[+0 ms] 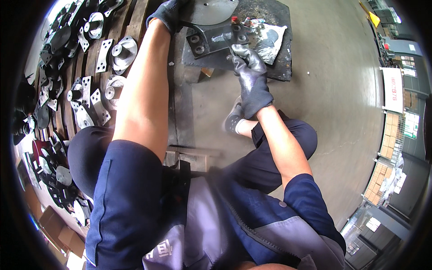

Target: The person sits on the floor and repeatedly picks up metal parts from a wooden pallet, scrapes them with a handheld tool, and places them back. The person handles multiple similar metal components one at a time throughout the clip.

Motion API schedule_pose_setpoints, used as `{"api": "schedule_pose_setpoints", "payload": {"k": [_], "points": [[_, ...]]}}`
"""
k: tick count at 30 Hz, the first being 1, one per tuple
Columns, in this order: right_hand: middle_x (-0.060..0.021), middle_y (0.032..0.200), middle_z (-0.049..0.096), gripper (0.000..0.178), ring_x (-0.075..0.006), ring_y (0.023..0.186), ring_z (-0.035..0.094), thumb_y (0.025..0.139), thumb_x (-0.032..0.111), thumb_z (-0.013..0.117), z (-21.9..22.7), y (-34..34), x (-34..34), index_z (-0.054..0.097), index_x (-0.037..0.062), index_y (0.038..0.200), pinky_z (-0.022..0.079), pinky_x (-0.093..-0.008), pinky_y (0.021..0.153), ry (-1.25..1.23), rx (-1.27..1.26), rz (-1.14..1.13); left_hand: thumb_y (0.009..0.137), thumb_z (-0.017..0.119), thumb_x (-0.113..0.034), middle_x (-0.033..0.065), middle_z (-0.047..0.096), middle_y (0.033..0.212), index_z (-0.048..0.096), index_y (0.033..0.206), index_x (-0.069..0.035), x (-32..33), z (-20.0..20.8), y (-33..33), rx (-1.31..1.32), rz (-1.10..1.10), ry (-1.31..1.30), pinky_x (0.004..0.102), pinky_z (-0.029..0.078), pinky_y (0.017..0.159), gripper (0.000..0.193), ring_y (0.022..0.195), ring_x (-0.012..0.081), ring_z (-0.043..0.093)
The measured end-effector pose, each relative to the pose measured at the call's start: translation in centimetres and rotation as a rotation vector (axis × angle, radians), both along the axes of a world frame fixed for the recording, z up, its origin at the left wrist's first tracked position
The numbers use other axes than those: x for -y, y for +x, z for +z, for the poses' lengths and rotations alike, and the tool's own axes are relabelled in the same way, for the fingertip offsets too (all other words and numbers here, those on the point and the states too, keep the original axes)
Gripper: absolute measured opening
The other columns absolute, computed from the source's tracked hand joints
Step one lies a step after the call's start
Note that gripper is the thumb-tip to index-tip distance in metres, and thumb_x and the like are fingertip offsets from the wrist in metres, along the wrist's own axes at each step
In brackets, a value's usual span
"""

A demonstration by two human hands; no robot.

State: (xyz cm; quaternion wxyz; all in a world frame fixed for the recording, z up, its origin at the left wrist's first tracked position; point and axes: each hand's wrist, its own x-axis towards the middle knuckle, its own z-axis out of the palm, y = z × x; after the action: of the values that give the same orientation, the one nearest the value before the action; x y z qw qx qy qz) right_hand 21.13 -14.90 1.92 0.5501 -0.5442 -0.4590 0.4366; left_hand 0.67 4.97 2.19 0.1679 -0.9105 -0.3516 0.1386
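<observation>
My left hand (165, 15), in a dark glove, is at the left edge of a grey round metal plate (209, 12); its fingers look closed on that edge, though the top of the picture cuts them off. The disc joins a black metal bracket (198, 47) with several large holes, lying on a dark worktop (281, 54). My right hand (250, 72), in a shiny worn black glove, is curled at the bracket's near right corner. Its fingertips are pinched together, and what they hold, if anything, is too small to tell. A stained white sheet (272, 44) lies beside it.
Small red and white items (252, 21) lie behind the sheet. On my left, a wooden pallet (135, 19) carries many metal parts, among them flanged hubs (122, 53) and drilled plates (104, 55). Stacked cartons (389, 135) stand far right across the concrete floor (342, 103).
</observation>
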Motion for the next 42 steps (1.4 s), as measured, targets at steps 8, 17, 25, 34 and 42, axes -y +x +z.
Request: {"api": "schedule_pose_setpoints", "payload": {"k": [8, 17, 25, 34, 42], "points": [[-0.0006, 0.095, 0.065, 0.024, -0.0042, 0.075, 0.056, 0.087, -0.003, 0.053, -1.3, -0.9, -0.3, 0.063, 0.0059, 0.107, 0.040, -0.0164, 0.060, 0.157, 0.018, 0.107, 0.085, 0.049, -0.025, 0.0129, 0.064, 0.102, 0.065, 0.096, 0.000, -2.7, -4.9, -1.2, -0.077, -0.093, 0.212, 0.0319, 0.048, 0.083, 0.031, 0.096, 0.0232, 0.060], [-0.0039, 0.095, 0.066, 0.021, -0.0036, 0.068, 0.051, 0.089, 0.007, 0.057, 1.1, 0.7, 0.4, 0.063, 0.0080, 0.109, 0.041, -0.0184, 0.059, -0.159, -0.167, 0.070, 0.085, 0.046, -0.018, 0.0152, 0.063, 0.106, 0.063, 0.102, 0.002, -3.0, -4.8, -1.5, 0.015, -0.121, 0.162, 0.0296, 0.047, 0.087, 0.032, 0.098, 0.0236, 0.060], [-0.0050, 0.096, 0.064, 0.021, -0.0114, 0.088, 0.059, 0.084, -0.007, 0.056, -1.2, 2.0, -1.2, 0.063, 0.0014, 0.102, 0.047, -0.0244, 0.081, 0.102, -0.012, -0.051, 0.085, 0.046, -0.016, 0.0170, 0.062, 0.106, 0.062, 0.102, 0.003, -2.7, -4.6, -1.0, 0.081, 0.025, 0.166, 0.0301, 0.048, 0.086, 0.031, 0.099, 0.0244, 0.060], [0.0016, 0.087, 0.064, 0.022, -0.0039, 0.058, 0.045, 0.087, 0.004, 0.058, 1.1, 2.0, 0.7, 0.062, 0.0076, 0.108, 0.037, -0.0189, 0.050, -0.122, -0.135, -0.055, 0.082, 0.056, -0.024, 0.0148, 0.064, 0.101, 0.064, 0.100, 0.002, 0.3, 0.5, 0.0, 0.089, 0.054, 0.043, 0.0307, 0.049, 0.082, 0.032, 0.093, 0.0248, 0.062], [-0.0028, 0.090, 0.065, 0.021, -0.0065, 0.066, 0.050, 0.085, -0.005, 0.055, -0.9, -0.1, -0.6, 0.061, 0.0043, 0.104, 0.042, -0.0215, 0.059, 0.048, 0.095, -0.099, 0.081, 0.057, -0.028, 0.0130, 0.064, 0.103, 0.065, 0.094, 0.000, -3.8, -5.6, -2.2, 0.019, -0.130, 0.127, 0.0332, 0.049, 0.082, 0.033, 0.096, 0.0249, 0.061]]}}
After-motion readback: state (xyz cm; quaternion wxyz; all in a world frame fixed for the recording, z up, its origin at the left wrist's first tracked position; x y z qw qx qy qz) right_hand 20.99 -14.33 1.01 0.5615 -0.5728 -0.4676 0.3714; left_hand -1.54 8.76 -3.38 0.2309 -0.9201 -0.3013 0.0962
